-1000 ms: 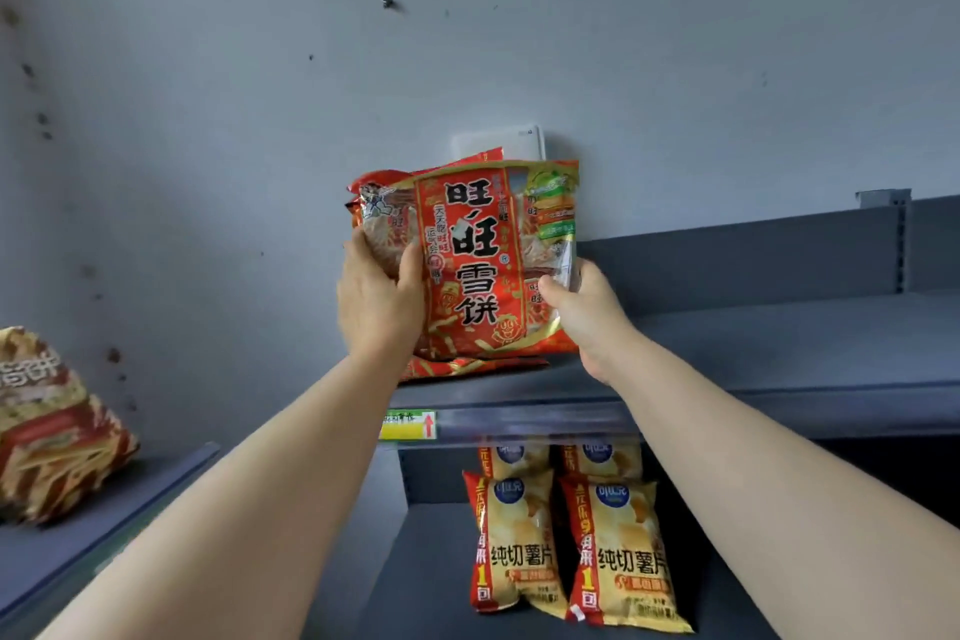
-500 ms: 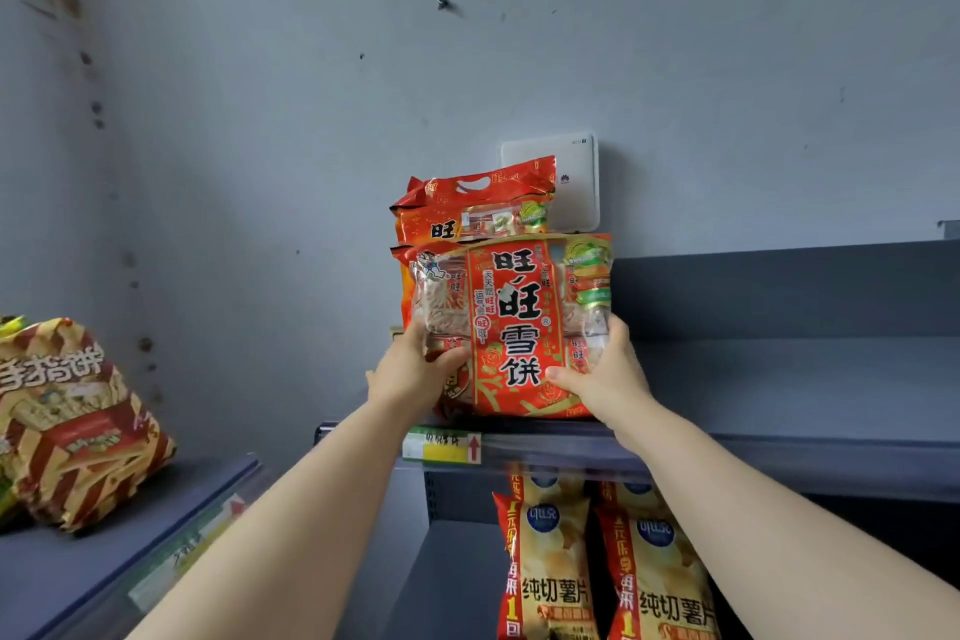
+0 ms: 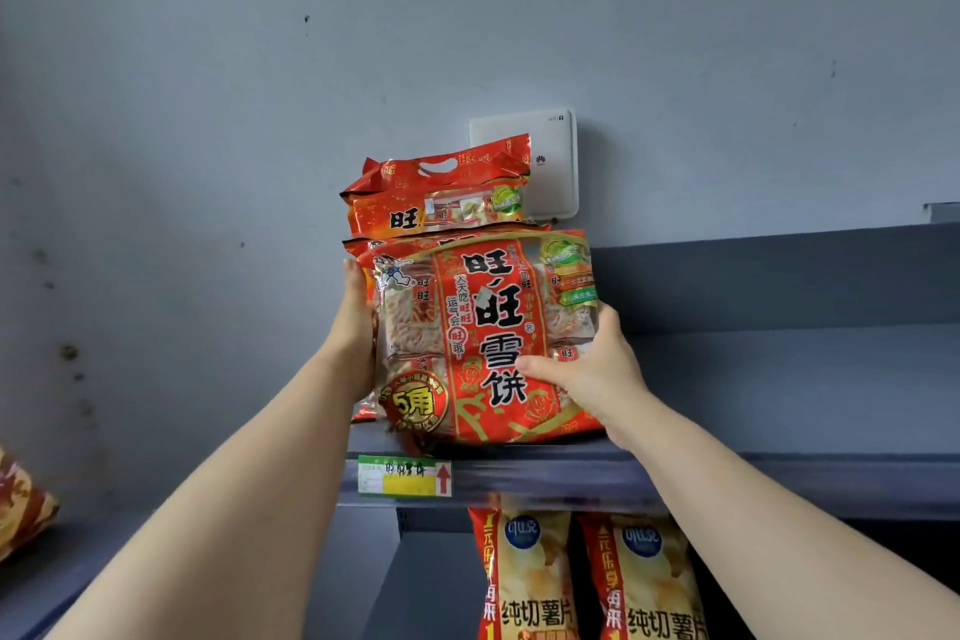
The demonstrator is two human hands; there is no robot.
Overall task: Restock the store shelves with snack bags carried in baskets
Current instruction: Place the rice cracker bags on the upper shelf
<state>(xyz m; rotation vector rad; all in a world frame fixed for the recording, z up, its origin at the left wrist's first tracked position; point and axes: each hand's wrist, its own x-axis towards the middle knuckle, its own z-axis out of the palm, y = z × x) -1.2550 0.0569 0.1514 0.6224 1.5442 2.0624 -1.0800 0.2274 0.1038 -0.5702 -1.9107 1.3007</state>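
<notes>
A large red rice-cracker bag [image 3: 483,338] stands upright at the left end of the grey top shelf [image 3: 753,437], its bottom resting on the shelf's front edge. My left hand [image 3: 356,322] presses flat against its left side. My right hand [image 3: 592,369] grips its lower right corner, thumb across the front. A second bag of the same kind [image 3: 441,192] stands directly behind it, its top with the handle hole showing above. No basket is in view.
A white wall box [image 3: 550,161] hangs behind the bags. A green and yellow price tag [image 3: 404,476] sits on the shelf rail. Two yellow chip bags [image 3: 535,582] stand on the shelf below. A striped bag [image 3: 21,504] lies on a side shelf at left.
The front bag has come down and settled upright on the shelf in front of the second bag. My left hand slid from its front to its side. The view moved closer.
</notes>
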